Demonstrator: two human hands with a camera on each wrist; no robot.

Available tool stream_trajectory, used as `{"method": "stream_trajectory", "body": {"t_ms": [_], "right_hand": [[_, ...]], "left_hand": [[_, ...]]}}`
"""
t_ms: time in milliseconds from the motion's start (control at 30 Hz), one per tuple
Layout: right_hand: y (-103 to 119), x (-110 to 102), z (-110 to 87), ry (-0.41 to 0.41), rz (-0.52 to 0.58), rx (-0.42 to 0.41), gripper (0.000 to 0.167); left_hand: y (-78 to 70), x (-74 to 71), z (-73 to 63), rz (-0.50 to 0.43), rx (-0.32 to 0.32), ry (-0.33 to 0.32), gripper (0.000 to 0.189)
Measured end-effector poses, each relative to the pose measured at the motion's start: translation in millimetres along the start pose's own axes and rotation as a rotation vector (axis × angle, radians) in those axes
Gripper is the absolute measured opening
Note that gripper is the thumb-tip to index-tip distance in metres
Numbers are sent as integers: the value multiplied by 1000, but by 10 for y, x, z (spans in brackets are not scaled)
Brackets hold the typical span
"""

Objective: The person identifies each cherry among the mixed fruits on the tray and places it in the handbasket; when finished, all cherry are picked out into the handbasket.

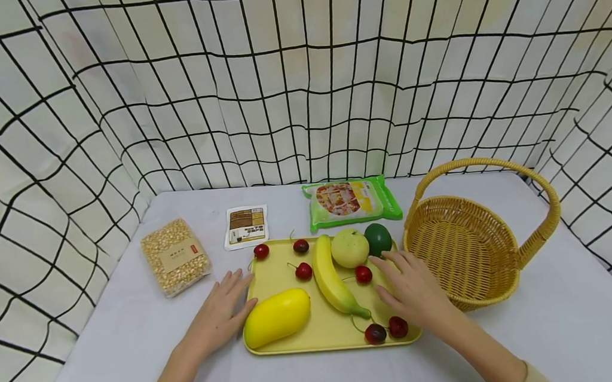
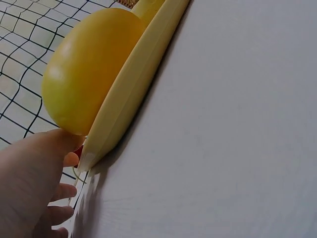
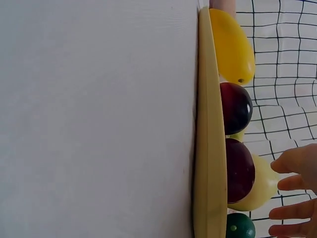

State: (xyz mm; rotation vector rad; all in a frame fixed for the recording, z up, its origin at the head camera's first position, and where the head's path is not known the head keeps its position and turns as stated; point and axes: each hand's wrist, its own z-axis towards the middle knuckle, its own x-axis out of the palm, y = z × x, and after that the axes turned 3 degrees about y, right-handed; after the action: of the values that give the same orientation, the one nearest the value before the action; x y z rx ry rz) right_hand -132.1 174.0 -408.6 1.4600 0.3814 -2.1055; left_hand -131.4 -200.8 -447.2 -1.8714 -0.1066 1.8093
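The tray [image 1: 279,280] is the reference for all positions; it lies flat on the table [image 1: 321,379] between the two hands, loaded with fruit. The left hand [image 1: 221,311] is at the tray's left edge, fingers extended, thumb beside the mango [image 1: 278,317]; thumb contact cannot be confirmed. The right hand [image 1: 415,290] is over the tray's right edge, fingers spread, gripping nothing. The hands are well apart. Caution: if the tray were lifted unevenly, the mango, which lies at the near-left corner, could roll, its rounded underside offering little resistance. The same tilt could carry the dark cherry [image 1: 375,333] and the red cherry [image 1: 398,327] over the low rim at the near-right corner. The pale green fruit [image 1: 350,248] and the dark green fruit [image 1: 378,239], at the far-right corner, would probably roll also. A low sweep of the right fingers could knock the cherry [image 1: 363,274] just inside them. If the tray were shifted to the right, it could strike the wicker basket [image 1: 459,251] standing close beside it. The banana [image 1: 330,279], along the tray's middle, appears the least likely to roll.
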Motion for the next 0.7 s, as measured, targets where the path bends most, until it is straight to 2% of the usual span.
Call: {"method": "stream_trajectory", "body": {"t_ms": [400,700], "right_hand": [[61,55,104,93,95,-11,46],[67,161,162,95,114,-28,42]], "left_hand": [[23,66,-40,-4,34,-36,53],[57,85,-35,-25,66,-50,50]]}}
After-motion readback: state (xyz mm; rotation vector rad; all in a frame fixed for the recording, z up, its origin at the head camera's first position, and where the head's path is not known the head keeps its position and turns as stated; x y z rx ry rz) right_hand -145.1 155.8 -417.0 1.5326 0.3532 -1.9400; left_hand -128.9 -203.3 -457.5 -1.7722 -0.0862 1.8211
